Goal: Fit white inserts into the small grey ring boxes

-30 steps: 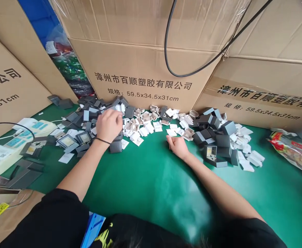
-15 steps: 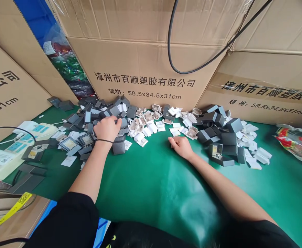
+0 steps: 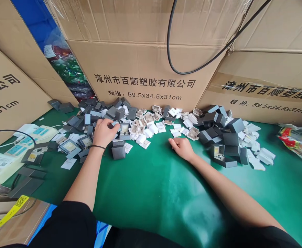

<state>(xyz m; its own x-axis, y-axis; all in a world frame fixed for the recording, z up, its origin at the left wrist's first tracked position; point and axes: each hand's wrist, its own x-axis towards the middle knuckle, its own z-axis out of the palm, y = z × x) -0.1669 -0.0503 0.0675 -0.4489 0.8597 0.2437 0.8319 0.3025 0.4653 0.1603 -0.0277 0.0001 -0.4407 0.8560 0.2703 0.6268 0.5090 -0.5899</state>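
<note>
My left hand [image 3: 105, 132] reaches into the left pile, thumb and fingers closed around a small grey box [image 3: 115, 123]; only an edge of it shows. Just right of that hand stands an open grey box [image 3: 125, 131] with a pale insert. A closed dark grey box [image 3: 118, 150] sits in front. My right hand [image 3: 182, 148] rests on the green table [image 3: 146, 186] in a loose fist, nothing visible in it. White and beige inserts [image 3: 144, 125] lie between the piles.
More dark boxes [image 3: 230, 139] are heaped at right beside white paper pieces. A power strip [image 3: 24, 146] lies left. Large cartons [image 3: 140, 58] wall the back, with a black cable [image 3: 169, 44] hanging before them. A printed plastic bag [image 3: 299, 143] lies far right.
My left hand has shifted slightly left and towards me, uncovering the open box beside it. A small box edge now shows at its fingertips. My right hand stays put.
</note>
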